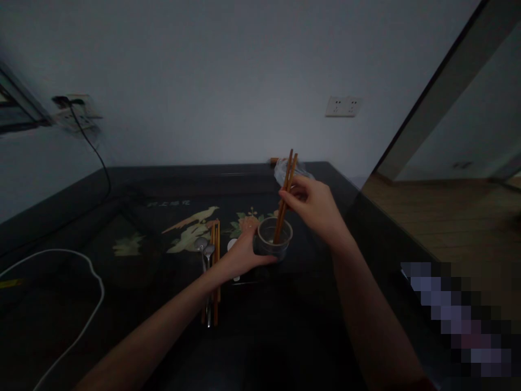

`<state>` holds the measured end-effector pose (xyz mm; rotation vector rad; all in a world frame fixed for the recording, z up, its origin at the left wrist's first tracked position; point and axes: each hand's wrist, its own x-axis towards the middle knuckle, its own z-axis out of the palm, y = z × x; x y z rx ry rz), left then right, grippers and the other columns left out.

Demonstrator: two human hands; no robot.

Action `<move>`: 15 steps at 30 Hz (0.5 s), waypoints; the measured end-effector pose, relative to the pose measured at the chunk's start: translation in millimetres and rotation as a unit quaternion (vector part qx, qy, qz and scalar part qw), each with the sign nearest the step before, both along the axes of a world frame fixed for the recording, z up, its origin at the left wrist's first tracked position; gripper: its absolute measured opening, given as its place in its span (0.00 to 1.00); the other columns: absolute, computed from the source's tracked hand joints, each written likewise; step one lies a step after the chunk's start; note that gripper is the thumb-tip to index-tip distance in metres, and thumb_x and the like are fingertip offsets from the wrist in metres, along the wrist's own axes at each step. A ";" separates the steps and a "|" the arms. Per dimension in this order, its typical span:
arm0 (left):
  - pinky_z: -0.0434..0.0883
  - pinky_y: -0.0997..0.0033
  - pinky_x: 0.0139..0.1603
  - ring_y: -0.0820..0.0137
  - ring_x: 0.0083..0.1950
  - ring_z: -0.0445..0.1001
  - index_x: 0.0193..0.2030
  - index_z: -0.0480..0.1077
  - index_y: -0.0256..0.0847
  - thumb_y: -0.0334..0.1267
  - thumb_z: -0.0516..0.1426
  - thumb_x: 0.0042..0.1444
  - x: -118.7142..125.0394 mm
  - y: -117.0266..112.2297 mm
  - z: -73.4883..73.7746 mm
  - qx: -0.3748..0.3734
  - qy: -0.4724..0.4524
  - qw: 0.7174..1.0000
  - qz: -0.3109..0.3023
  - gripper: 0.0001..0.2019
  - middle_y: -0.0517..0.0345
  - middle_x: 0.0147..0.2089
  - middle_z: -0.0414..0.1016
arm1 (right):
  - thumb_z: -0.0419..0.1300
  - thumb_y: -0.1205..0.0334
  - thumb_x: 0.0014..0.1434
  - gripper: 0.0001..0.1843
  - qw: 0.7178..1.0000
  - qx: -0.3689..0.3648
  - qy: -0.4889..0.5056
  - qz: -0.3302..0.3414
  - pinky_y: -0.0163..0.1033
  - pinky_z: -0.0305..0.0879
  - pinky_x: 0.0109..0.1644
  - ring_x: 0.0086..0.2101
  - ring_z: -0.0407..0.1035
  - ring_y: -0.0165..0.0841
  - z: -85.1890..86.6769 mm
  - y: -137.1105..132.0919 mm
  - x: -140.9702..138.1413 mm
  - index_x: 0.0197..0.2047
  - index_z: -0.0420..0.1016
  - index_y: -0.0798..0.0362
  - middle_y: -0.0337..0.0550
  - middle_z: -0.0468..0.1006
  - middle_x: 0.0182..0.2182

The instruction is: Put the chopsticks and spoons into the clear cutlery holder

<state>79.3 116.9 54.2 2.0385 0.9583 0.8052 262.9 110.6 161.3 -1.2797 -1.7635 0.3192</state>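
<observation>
Aslant, chopsticks (281, 218) inside the cup (280, 250)

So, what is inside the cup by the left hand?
The lower ends of the chopsticks, held in the right hand, reach inside the cup. The left hand covers part of its side; the bottom is too dim to read.

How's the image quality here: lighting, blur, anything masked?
Head view: dim overall, with the dark tabletop sinking to near-black at the bottom; left hand, right hand and chopsticks readable; left-side wall outlet looks smeared; coarse pixel blocks mask part of the lower right.
</observation>
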 end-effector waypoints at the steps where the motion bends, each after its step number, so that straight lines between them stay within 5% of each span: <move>1: 0.62 0.50 0.61 0.53 0.61 0.67 0.58 0.61 0.38 0.42 0.68 0.42 2.5 0.5 1.0 -0.013 -0.006 1.000 -0.007 0.36 0.44 0.59 0.68 | 0.60 0.63 0.57 0.04 1.000 -0.017 -0.001 0.008 0.39 0.68 0.32 0.29 0.73 0.35 -2.0 2.5 -0.8 0.32 0.71 0.54 0.42 0.77 0.27; 10: 0.66 0.52 0.56 0.53 0.57 0.70 0.56 0.63 0.40 0.38 0.67 0.43 6.3 -0.3 0.7 -0.015 0.018 0.999 0.048 0.33 0.46 0.56 0.71 | 0.60 0.64 0.56 0.04 0.993 -0.100 0.000 0.057 0.40 0.68 0.33 0.29 0.72 0.34 -19.7 19.3 0.1 0.32 0.70 0.54 0.41 0.77 0.27; 15: 0.66 0.51 0.56 0.53 0.57 0.70 0.56 0.64 0.40 0.41 0.67 0.44 1.4 0.8 -4.2 -0.004 0.008 1.000 0.029 0.31 0.47 0.55 0.72 | 0.61 0.64 0.55 0.04 0.988 -0.136 0.030 0.068 0.40 0.70 0.31 0.27 0.73 0.34 -24.4 23.9 3.0 0.31 0.70 0.54 0.42 0.77 0.27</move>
